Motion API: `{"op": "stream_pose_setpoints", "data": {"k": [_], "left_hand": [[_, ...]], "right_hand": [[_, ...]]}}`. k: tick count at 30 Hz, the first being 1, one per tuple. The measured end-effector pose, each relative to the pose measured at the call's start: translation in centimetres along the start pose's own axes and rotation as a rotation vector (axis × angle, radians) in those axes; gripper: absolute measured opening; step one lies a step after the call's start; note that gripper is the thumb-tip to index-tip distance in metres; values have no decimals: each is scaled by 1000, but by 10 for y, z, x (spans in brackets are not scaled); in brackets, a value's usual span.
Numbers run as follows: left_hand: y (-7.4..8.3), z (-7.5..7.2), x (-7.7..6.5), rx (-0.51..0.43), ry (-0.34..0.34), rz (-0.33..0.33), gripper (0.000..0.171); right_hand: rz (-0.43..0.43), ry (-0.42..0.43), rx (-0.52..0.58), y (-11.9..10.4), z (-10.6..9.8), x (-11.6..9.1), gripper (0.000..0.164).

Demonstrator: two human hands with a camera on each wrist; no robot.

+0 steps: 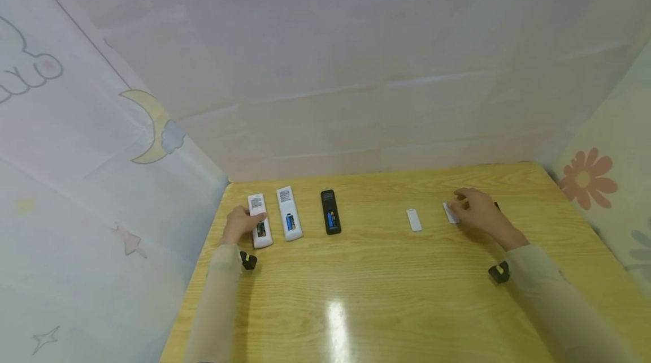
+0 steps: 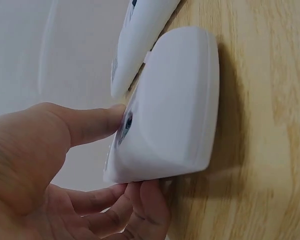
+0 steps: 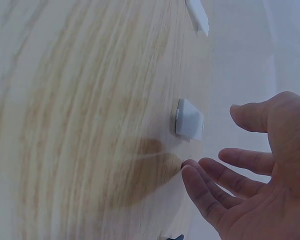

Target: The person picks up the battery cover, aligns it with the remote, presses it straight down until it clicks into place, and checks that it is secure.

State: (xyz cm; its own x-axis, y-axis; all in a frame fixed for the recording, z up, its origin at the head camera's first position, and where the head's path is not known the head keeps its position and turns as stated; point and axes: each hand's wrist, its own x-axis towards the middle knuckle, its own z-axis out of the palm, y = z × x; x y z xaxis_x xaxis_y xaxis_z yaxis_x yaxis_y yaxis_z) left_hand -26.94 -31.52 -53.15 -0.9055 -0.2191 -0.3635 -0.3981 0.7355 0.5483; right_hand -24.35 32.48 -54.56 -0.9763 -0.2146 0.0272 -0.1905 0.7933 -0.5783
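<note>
At the left of the table, my left hand (image 1: 238, 224) grips a white remote control (image 1: 258, 204). In the left wrist view the thumb presses the battery side of this white remote (image 2: 172, 100), and the fingers hold its edge. Its battery bay is uncovered. My right hand (image 1: 480, 213) hovers by a small white battery cover (image 1: 450, 213) at the right. Seen from the right wrist, its fingers are spread and relaxed, apart from the cover (image 3: 190, 121). The fingertips are close to the tabletop.
A second white remote (image 1: 287, 210) and a black remote (image 1: 329, 202) lie with batteries exposed. Another white cover (image 1: 414, 220) rests left of the right hand. Behind that hand, a small dark thing (image 1: 497, 205) is mostly hidden. The wooden table (image 1: 386, 289) meets a draped wall.
</note>
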Motion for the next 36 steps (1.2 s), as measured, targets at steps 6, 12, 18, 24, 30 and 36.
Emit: {"op": "stream_pose_setpoints", "data": {"k": [6,12,18,24,30,36], "left_hand": [[-5,-1,0,-43,16,30,55],[-7,-3,1,-115,6,24,51],[-7,-2,1,-142,-6,-5,53],[-8,-3,-2,-168,2,-12,52],[-9,-2,-2,-186,26,-4,46],[-7,-2,2,-212,28,-9,51]], "right_hand": [[-13,9,-3,-2,-1,-2,57],[-19,4,21,-7,-1,-4,56],[-20,-8,17,-9,1,-2,55],[0,-22,22,-6,3,-1,55],[49,-57,36,-7,4,-1,57],[80,-73,48,-9,3,-1,55]]}}
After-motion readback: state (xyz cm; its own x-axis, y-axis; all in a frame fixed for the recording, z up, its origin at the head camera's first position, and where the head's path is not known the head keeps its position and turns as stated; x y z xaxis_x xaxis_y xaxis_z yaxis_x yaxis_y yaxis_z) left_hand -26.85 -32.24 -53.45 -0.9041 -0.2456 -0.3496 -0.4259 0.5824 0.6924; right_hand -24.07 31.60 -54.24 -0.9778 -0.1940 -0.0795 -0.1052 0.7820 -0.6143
